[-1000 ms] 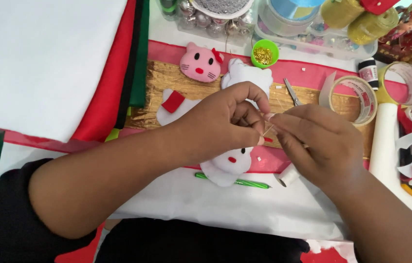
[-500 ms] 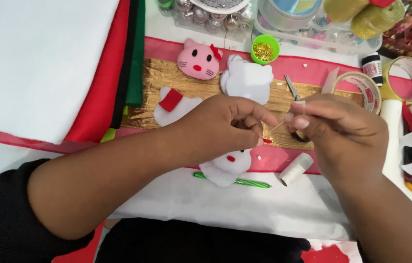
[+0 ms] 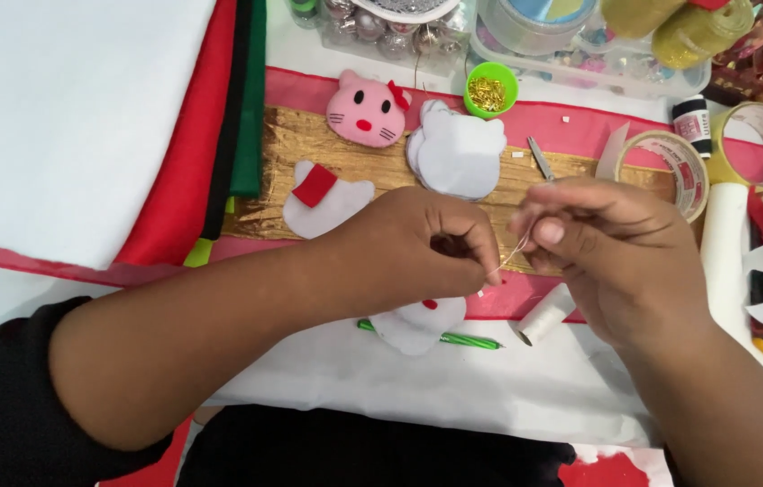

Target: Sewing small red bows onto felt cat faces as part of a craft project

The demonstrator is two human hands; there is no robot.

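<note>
Left hand fingers: pinched shut at the tips of the left hand (image 3: 417, 248), apparently on the near end of a thread; whether a needle sits between them I cannot tell.
Right hand fingers: thumb and forefinger of the right hand (image 3: 611, 257) are pressed together on the far end of that thread, the other fingers curled loosely.
Thread: the thread (image 3: 509, 257) is a thin pale strand that runs tight between the two hands, above the middle of the table.
Handling: it looks nearly weightless, limp and slippery, and easy to snap or lose. It is best pinched close to its end with fingertips, not gripped hard.
Under the hands: a white felt cat face (image 3: 417, 325) with a red dot lies partly hidden, touching a green pen (image 3: 458, 339).
Just right of that: a white thread spool (image 3: 545, 314) lies on its side, near the right hand.
Farther off: a stack of blank white felt shapes (image 3: 458, 153), a pink cat face (image 3: 363, 110) and a white shape with a red patch (image 3: 325, 200) lie on gold fabric (image 3: 282, 144).
Far edge: a green cup of gold pins (image 3: 489, 88).
Right side: tape rolls (image 3: 674, 167).
Left side: red, green and white felt sheets (image 3: 75, 108).
</note>
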